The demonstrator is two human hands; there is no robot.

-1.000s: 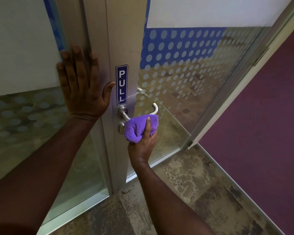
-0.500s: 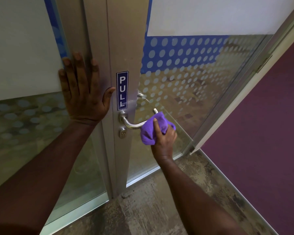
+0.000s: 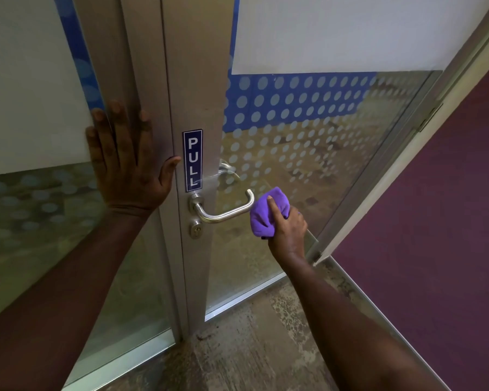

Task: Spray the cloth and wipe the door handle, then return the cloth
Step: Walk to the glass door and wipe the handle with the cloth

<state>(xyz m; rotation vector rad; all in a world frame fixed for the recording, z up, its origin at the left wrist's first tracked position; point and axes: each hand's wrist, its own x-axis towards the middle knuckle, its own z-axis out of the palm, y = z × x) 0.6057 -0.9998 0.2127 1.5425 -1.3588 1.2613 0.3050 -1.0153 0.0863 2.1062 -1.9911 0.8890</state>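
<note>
Both arms stretch forward: left hand (image 3: 127, 167) flat, fingers spread, on the door frame (image 3: 137, 66); right hand (image 3: 288, 231) grips the bunched purple cloth (image 3: 264, 218), with the door handle (image 3: 223, 216) between the hands

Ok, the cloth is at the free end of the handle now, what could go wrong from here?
1. The cloth, bunched in the right hand, sits at the tip of the door handle; it may slip off and leave the tip's underside unwiped.
2. The left hand presses flat mostly on the frame beside the door, so pressure on the handle could swing the door.
</note>
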